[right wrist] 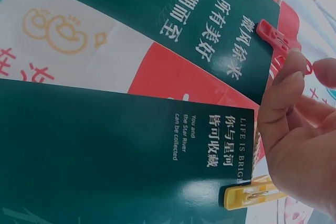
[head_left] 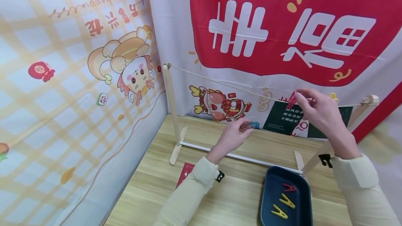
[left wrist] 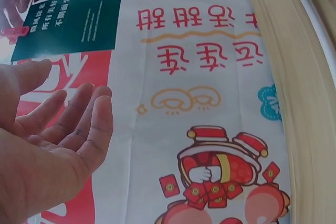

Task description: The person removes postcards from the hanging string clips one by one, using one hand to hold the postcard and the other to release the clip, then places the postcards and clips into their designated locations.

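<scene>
My right hand [head_left: 323, 112] is up at the string [head_left: 213, 79], its thumb and fingertips at the handle end of a red clothespin [right wrist: 278, 40]. That clothespin sits on the top edge of a dark green card [right wrist: 210, 35] with white writing, hanging from the string at a tilt. Beside it hangs a second green card [right wrist: 105, 150], clipped by a yellow clothespin [right wrist: 252, 193]. My left hand [left wrist: 58, 145] is held in the air left of the cards, fingers relaxed and slightly bent, touching nothing.
A wooden stand with a left post [head_left: 172, 104], a right post [head_left: 358, 116] and a white bottom bar [head_left: 251, 159] carries the string. A dark blue tray [head_left: 263, 198] holds a red and two yellow clothespins. A red card [head_left: 184, 173] lies partly under my left sleeve.
</scene>
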`<state>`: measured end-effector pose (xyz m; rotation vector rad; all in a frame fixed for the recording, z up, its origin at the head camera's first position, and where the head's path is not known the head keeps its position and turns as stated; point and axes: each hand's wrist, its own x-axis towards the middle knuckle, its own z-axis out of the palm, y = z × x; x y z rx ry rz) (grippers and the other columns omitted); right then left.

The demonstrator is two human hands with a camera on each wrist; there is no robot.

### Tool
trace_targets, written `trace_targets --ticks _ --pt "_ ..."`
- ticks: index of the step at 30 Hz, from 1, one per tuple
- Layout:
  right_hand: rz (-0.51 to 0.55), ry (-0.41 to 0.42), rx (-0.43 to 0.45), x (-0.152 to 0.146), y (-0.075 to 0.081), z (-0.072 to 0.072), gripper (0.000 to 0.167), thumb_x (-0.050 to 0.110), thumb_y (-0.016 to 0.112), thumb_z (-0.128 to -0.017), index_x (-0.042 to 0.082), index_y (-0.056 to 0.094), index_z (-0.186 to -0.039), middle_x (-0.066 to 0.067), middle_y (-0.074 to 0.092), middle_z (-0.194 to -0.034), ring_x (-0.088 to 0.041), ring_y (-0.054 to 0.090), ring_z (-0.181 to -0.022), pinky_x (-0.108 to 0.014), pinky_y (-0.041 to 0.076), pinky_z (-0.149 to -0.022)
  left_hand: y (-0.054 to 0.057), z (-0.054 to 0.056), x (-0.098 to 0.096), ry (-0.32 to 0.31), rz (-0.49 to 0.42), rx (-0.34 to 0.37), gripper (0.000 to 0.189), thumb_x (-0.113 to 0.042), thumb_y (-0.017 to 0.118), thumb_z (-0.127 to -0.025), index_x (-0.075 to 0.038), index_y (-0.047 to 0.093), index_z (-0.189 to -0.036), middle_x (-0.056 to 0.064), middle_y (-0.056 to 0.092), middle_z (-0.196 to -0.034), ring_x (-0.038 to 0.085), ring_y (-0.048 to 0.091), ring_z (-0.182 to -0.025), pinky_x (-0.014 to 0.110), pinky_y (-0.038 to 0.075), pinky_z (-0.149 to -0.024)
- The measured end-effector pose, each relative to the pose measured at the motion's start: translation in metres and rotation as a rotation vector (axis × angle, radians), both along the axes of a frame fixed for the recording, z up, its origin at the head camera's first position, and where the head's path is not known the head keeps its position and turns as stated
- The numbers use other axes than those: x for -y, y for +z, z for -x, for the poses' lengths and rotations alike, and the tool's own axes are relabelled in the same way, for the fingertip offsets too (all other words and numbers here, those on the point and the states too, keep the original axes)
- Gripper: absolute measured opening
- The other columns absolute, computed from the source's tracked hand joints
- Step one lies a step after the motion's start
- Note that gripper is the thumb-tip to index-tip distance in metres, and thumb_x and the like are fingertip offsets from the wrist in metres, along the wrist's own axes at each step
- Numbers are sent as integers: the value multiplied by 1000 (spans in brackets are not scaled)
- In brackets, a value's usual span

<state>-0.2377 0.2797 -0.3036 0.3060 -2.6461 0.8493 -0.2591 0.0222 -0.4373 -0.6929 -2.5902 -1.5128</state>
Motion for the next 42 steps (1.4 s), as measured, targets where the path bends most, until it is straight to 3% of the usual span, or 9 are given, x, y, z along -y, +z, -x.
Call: trace_targets --ticks 5,12,17,26,36,42 --pt "-23 -1 27 -1 2 2 57 52 51 -97 17 50 -142 -19 60 -130 -27 66 -75 -16 50 -60 2 1 -9 -22 0 3 33 -25 64 -96 -14 59 -127 4 70 -114 9 67 -100 16 53 -85" --pt "-9 -4 36 -2 2 7 58 52 52 -96 16 51 -141 -17 62 -124 -20 62 -63 -17 50 -60 -2 4 -19 1 -3 6 34 -26 65 -95 -16 60 -127 3 69 -116 8 66 -101 16 52 -87" --pt "22 0 54 -3 1 7 57 51 53 -96 15 52 -140 -16 64 -114 -25 62 -60 -18 52 -58 -3 4 -28 -12 -28 7 33 -27 65 -96 -15 61 -126 2 69 -116 7 66 -101 15 52 -88" --pt "25 9 42 -2 4 10 54 50 53 -96 15 54 -137 -14 67 -104 -22 62 -56 -19 52 -58 0 -2 -34 -39 -4 49 34 -28 62 -97 -16 62 -129 -2 71 -112 2 65 -93 14 52 -79" --pt "29 24 59 -3 6 11 51 49 52 -97 14 54 -135 -13 65 -106 -28 63 -59 -19 53 -58 1 -4 -43 -44 2 3 16 -27 61 -98 -18 68 -109 -8 69 -95 -1 57 -80 12 48 -69" --pt "30 39 60 -1 6 10 49 47 52 -98 13 55 -133 -12 65 -104 -24 62 -58 -20 53 -58 1 -6 -42 -54 -20 6 12 -25 60 -98 -18 68 -104 -10 66 -86 0 57 -75 13 49 -66"
